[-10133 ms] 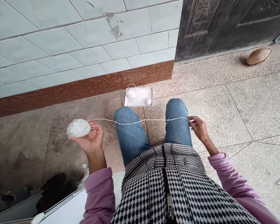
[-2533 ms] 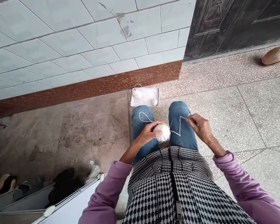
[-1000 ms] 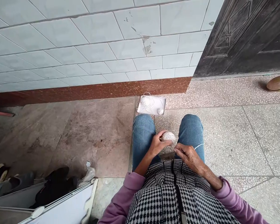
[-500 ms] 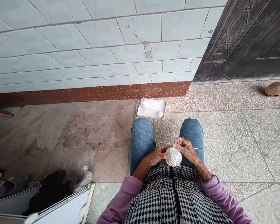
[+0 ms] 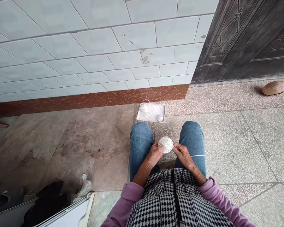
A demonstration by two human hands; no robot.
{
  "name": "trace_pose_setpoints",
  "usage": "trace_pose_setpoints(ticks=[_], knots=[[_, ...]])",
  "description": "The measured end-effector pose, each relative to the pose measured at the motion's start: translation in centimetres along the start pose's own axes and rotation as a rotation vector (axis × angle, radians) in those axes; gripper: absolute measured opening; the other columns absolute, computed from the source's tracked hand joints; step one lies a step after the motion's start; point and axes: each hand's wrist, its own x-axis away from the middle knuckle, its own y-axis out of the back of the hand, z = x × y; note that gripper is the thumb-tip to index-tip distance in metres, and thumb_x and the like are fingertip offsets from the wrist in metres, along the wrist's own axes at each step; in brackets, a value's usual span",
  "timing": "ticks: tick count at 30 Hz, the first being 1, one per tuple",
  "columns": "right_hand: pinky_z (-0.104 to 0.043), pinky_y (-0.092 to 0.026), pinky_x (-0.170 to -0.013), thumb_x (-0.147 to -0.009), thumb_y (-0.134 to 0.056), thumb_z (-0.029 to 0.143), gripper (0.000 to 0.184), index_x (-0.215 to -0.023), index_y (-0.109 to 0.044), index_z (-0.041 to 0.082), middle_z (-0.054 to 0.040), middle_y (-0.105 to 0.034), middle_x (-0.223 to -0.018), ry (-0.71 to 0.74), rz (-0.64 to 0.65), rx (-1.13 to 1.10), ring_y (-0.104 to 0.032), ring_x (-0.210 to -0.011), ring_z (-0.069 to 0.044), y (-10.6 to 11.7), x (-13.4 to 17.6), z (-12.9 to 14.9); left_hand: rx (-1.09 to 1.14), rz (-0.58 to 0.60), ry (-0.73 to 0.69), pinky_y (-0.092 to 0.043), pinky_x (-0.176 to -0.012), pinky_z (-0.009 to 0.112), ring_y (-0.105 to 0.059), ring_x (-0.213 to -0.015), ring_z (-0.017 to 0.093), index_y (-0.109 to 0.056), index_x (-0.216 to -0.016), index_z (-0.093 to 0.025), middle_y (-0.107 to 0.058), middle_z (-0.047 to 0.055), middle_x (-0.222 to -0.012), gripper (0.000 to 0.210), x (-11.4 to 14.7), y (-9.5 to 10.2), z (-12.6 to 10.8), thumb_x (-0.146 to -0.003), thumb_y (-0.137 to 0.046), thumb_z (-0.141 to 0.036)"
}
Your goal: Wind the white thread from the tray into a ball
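- My forearms [image 5: 142, 176] angle inward, far-pointing.
- Left hand [image 5: 154, 154] curled round white yarn ball [image 5: 166, 145], between my knees [image 5: 141, 135].
- Right hand [image 5: 184, 155] pinching yarn strand [image 5: 198, 155], fingertips at ball's right edge.

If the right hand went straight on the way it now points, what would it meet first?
Probably the white yarn ball held in the left hand; the right hand appears right at its edge, though actual contact is unclear.

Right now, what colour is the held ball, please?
The ball is white, best seen in the head view.
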Motion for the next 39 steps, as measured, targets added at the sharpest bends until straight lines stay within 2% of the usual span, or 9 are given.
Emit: trace_pose_setpoints(ticks=[4,8,11,13,18,22,28,33,39], knots=[[-0.028,-0.039,-0.065,-0.101,-0.056,0.064,0.051,-0.072,-0.052,0.022,0.0023,-0.049,-0.067,0.024,0.041,0.094,-0.044,-0.066,-0.015,-0.6,1.0,0.5,-0.059,-0.135,-0.093,-0.055,-0.101,0.041,-0.073,-0.108,0.028,-0.074,-0.121,-0.016,-0.079,0.011,-0.111,0.062,-0.9,0.1,0.3,-0.067,-0.095,-0.040],[-0.028,-0.037,-0.062,-0.105,-0.051,0.055,0.046,-0.072,-0.049,0.023,0.0024,-0.048,-0.064,0.088,0.124,0.215,-0.043,-0.062,-0.015,-1.0,2.4,1.9,-0.384,-0.230,-0.161,-0.052,-0.103,0.039,-0.070,-0.109,0.028,-0.076,-0.120,-0.018,-0.078,0.008,-0.114,0.065,-1.4,0.3,0.7,-0.059,-0.094,-0.029],[-0.029,-0.039,-0.064,-0.107,-0.052,0.050,0.042,-0.075,-0.055,0.022,0.0013,-0.054,-0.067,0.110,0.149,0.224,-0.048,-0.063,-0.015,0.0,3.1,3.2,-0.650,-0.139,-0.161,-0.049,-0.109,0.042,-0.068,-0.114,0.031,-0.078,-0.123,-0.020,-0.078,0.008,-0.117,0.058,-1.1,0.4,0.9,-0.067,-0.091,-0.029],[-0.029,-0.040,-0.064,-0.106,-0.055,0.052,0.042,-0.079,-0.061,0.022,0.0009,-0.055,-0.068,0.102,0.113,0.222,-0.049,-0.064,-0.015,1.1,3.0,3.8,-0.698,-0.019,-0.118,-0.050,-0.107,0.042,-0.068,-0.112,0.031,-0.079,-0.125,-0.021,-0.078,0.007,-0.113,0.052,-0.7,0.4,1.1,-0.076,-0.088,-0.036],[-0.028,-0.035,-0.058,-0.097,-0.068,0.067,0.052,-0.076,-0.064,0.020,0.0030,-0.048,-0.061,0.031,0.034,0.168,-0.041,-0.060,-0.013,3.3,1.7,3.7,-0.550,0.287,0.026,-0.053,-0.089,0.039,-0.070,-0.096,0.029,-0.082,-0.119,-0.021,-0.078,0.008,-0.094,0.043,0.2,0.7,1.8,-0.089,-0.079,-0.053],[-0.027,-0.035,-0.058,-0.083,-0.073,0.083,0.066,-0.070,-0.058,0.020,0.0031,-0.046,-0.062,-0.021,0.041,-0.025,-0.039,-0.060,-0.012,2.7,0.7,3.0,-0.406,0.386,0.078,-0.053,-0.083,0.038,-0.072,-0.100,0.030,-0.082,-0.119,-0.021,-0.079,0.010,-0.099,0.046,0.7,0.9,1.9,-0.093,-0.075,-0.059],[-0.026,-0.027,-0.049,-0.080,-0.071,0.087,0.068,-0.074,-0.058,0.021,0.0061,-0.040,-0.056,-0.051,-0.022,-0.140,-0.032,-0.052,-0.010,1.5,-0.1,2.1,-0.163,0.232,0.125,-0.055,-0.084,0.040,-0.075,-0.100,0.032,-0.078,-0.121,-0.018,-0.079,0.012,-0.103,0.077,0.7,0.9,1.8,-0.069,-0.092,-0.072],[-0.027,-0.026,-0.050,-0.086,-0.068,0.082,0.062,-0.073,-0.055,0.022,0.0054,-0.040,-0.058,-0.041,-0.092,-0.121,-0.031,-0.054,-0.011,1.4,0.0,1.6,-0.035,0.142,0.102,-0.056,-0.102,0.051,-0.074,-0.115,0.039,-0.080,-0.115,-0.018,-0.081,0.016,-0.111,0.072,0.6,-0.5,0.4,-0.063,-0.097,-0.065],[-0.029,-0.035,-0.059,-0.097,-0.061,0.073,0.057,-0.072,-0.054,0.022,0.0026,-0.046,-0.063,0.023,-0.108,-0.019,-0.038,-0.061,-0.013,1.7,0.3,1.5,0.032,0.096,0.082,-0.053,-0.111,0.055,-0.071,-0.126,0.042,-0.075,-0.129,-0.015,-0.079,0.019,-0.124,0.082,0.3,-3.0,-0.8,-0.059,-0.100,-0.048]])
